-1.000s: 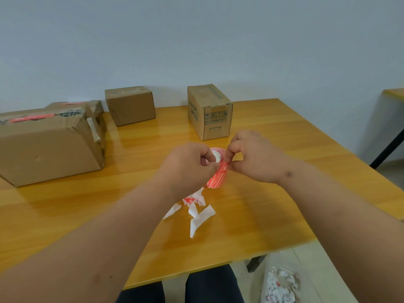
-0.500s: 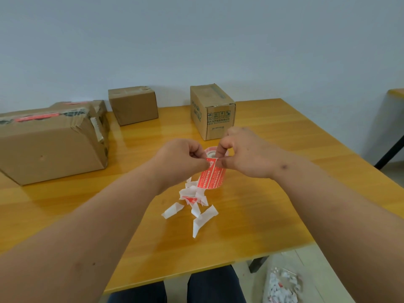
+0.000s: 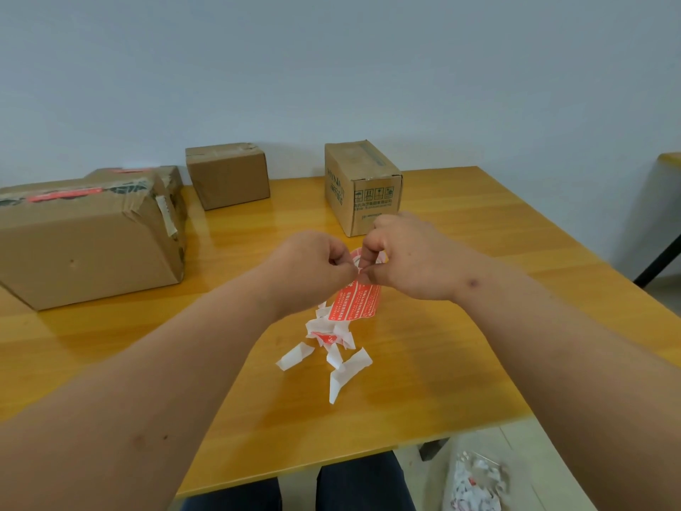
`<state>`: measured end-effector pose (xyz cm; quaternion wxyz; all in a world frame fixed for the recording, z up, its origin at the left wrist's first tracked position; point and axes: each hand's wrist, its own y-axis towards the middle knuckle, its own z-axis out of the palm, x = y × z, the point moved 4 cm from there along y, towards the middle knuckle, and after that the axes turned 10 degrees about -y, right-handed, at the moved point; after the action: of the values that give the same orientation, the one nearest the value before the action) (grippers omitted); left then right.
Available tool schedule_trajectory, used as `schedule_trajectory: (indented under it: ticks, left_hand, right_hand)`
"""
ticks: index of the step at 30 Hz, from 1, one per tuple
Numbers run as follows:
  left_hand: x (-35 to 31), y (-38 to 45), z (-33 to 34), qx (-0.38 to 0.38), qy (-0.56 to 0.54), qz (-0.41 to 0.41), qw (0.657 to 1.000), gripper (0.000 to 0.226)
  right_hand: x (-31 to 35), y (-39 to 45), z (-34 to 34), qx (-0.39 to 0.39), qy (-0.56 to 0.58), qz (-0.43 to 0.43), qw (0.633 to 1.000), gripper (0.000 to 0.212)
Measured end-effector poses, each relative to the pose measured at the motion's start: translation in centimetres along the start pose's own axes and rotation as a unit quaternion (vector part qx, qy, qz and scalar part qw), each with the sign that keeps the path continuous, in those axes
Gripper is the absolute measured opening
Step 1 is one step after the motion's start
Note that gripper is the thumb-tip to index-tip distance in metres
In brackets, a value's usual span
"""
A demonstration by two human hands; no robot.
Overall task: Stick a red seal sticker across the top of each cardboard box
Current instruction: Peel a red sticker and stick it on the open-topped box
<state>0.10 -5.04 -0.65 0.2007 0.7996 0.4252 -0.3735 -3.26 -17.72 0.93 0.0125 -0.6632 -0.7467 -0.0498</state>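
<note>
Both hands are together above the desk (image 3: 460, 252): the left hand (image 3: 313, 267) and the right hand (image 3: 412, 260) pinch the top edge of the red seal sticker (image 3: 355, 302). It hangs with its long axis downward. The unsealed printed box (image 3: 363, 186) stands just behind, nearer to the right hand.

Red seal sticker (image 3: 354, 302) with white lettering, plain brown cardboard boxes (image 3: 227, 175), white paper scraps (image 3: 346, 370), glossy orange-yellow wooden table (image 3: 460, 363), pale blue-grey wall (image 3: 331, 68)
</note>
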Motion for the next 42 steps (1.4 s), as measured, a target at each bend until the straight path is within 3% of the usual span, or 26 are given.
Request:
schedule_trajectory:
  ticks: [16, 22, 26, 29, 32, 36, 42]
  left_hand:
    - [1.5, -0.6, 0.1, -0.004, -0.147, -0.062, 0.987, 0.02]
    - [2.1, -0.4, 0.0, 0.002, -0.153, -0.069, 0.986, 0.023]
    - [2.1, -0.2, -0.5, 0.003, -0.133, -0.064, 0.989, 0.024]
    - [1.8, -0.3, -0.7, -0.001, -0.125, -0.052, 0.991, 0.03]
    - [1.7, -0.4, -0.9, 0.006, -0.121, -0.049, 0.991, 0.044]
    - [1.9, -0.3, -0.9, 0.009, -0.09, -0.048, 0.995, 0.035]
    - [2.1, -0.4, -0.4, 0.005, -0.128, -0.059, 0.99, 0.028]
  right_hand:
    - [0.3, 0.0, 0.1, -0.024, 0.03, -0.007, 0.999, 0.03]
    - [-0.1, 0.0, 0.1, -0.026, 0.057, -0.002, 0.998, 0.011]
    - [-0.3, 0.1, -0.2, -0.019, 0.037, 0.018, 0.999, 0.037]
    - [-0.2, 0.5, -0.1, -0.024, 0.01, 0.01, 1.0, 0.019]
    - [-0.2, 0.7, 0.0, -0.017, 0.016, 0.011, 1.0, 0.025]
    - [0.0, 0.8, 0.2, -0.015, 0.013, 0.008, 1.0, 0.02]
    - [0.1, 0.9, 0.6, 0.001, 0.018, 0.007, 1.0, 0.019]
